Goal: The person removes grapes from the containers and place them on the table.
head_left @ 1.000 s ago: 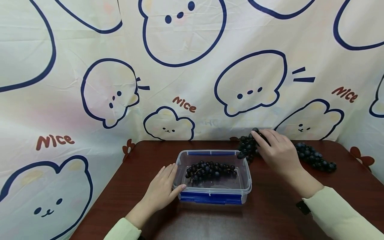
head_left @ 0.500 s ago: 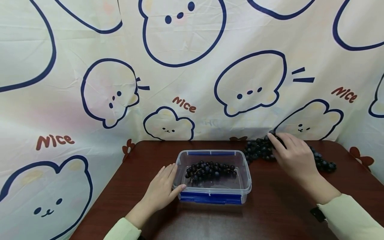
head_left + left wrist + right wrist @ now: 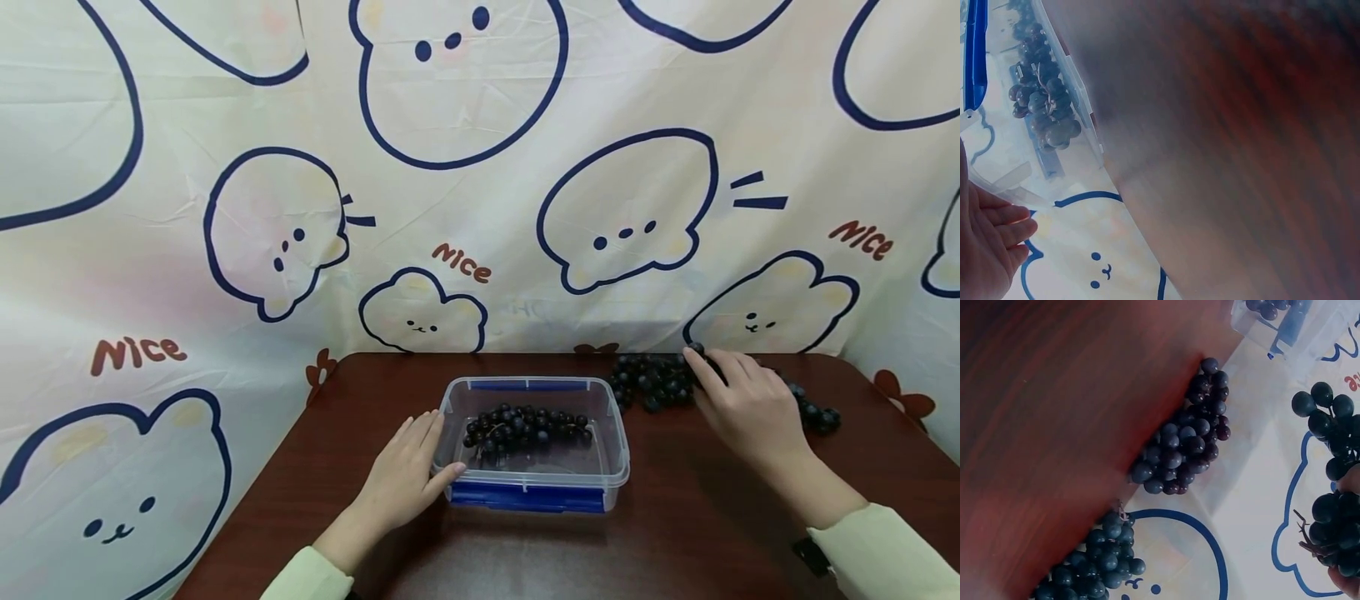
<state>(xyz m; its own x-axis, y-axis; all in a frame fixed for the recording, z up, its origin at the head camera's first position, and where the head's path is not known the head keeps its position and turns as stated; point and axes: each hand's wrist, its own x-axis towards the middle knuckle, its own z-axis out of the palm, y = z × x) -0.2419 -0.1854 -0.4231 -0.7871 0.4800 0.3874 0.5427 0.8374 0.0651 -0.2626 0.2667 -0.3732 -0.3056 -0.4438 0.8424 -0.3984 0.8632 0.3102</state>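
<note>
My left hand (image 3: 401, 467) rests against the left side of a clear plastic container (image 3: 525, 478) with blue latches, its fingers extended along the wall. Inside the container lies a bunch of dark grapes (image 3: 517, 427). To the right, my right hand (image 3: 750, 408) grips another bunch of grapes (image 3: 1335, 531); its fingertips show at the right wrist view's edge. On the table near the container lies a third bunch of grapes (image 3: 1188, 437), and farther right a further bunch (image 3: 1097, 562). In the head view, my right hand partly covers the grapes there, and held and lying ones overlap.
The dark red-brown table (image 3: 525, 550) has its back edge against a cloth backdrop (image 3: 495, 208) printed with cartoon bears. A dark band (image 3: 812, 554) shows at the right sleeve.
My right hand has moved right and slightly lower with its bunch of grapes, away from the container's back right corner. My left hand and the container stay put.
</note>
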